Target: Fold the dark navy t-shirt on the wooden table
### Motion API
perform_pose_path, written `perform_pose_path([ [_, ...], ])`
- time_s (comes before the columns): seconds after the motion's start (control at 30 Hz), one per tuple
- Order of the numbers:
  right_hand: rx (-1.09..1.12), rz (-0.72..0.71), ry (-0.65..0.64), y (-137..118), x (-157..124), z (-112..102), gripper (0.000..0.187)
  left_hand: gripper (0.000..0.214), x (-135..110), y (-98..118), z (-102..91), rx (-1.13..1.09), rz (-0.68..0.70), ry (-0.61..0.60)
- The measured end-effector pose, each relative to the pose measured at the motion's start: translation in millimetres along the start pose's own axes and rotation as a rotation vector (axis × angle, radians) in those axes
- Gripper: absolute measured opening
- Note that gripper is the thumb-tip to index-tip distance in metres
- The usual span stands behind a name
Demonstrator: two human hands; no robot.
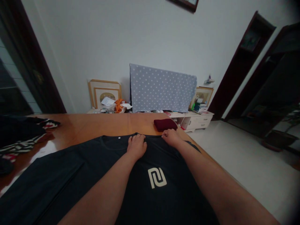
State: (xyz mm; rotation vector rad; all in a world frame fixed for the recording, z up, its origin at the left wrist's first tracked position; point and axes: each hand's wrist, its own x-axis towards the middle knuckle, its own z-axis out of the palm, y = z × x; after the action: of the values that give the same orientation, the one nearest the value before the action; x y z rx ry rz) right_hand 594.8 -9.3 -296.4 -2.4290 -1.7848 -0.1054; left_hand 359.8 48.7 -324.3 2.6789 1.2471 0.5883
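Dark fabric makes up the shirt (150, 159) spread over the desk (105, 122), its far edge seemingly pinched in the grip of the right hand (172, 138). The left hand (137, 145) curls there too; whether pinching, I cannot tell. Even tension should limit creases.

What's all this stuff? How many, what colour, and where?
table: 1, brown, middle
dark shirt: 1, near-black, on the table
logo: 1, cream, lower middle
folded cloth: 1, maroon, table's far right
clothes pile: unclear, dark and striped, table's left
dotted cover: 1, grey and white, beyond table
framed pictures: at least three, brownish, top and beside cover
orange item: 1, orange, left of cover
cabinet: 1, white, beyond table
small items: uncountable, mixed, on cabinet
plant pot: 1, dark, far right
doorways: several, dark brown, right
wall: 1, whitish, background
left hand: 1, bare, on shirt's upper edge
right hand: 1, bare, same edge, further right
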Motion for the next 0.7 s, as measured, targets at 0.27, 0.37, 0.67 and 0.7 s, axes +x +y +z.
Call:
perform_pose_path([
  [0.27, -0.001, 0.179, 0.047, 9, 9, 11, 0.031, 0.055, 2, -2, 1.7, 0.070, -0.068, -0.164],
  [0.37, 0.028, 0.170, 0.070, 9, 9, 16, 0.028, 0.057, 2, -1, -0.3, 0.084, -0.065, -0.172],
  [0.67, 0.247, 0.130, 0.134, 33, 5, 2, 0.029, 0.066, 5, -7, 9.4, 0.046, -0.065, -0.185],
  [0.7, 0.262, 0.157, 0.148, 43, 1, -2, 0.031, 0.067, 5, -7, 10.5, 0.046, -0.065, -0.183],
])
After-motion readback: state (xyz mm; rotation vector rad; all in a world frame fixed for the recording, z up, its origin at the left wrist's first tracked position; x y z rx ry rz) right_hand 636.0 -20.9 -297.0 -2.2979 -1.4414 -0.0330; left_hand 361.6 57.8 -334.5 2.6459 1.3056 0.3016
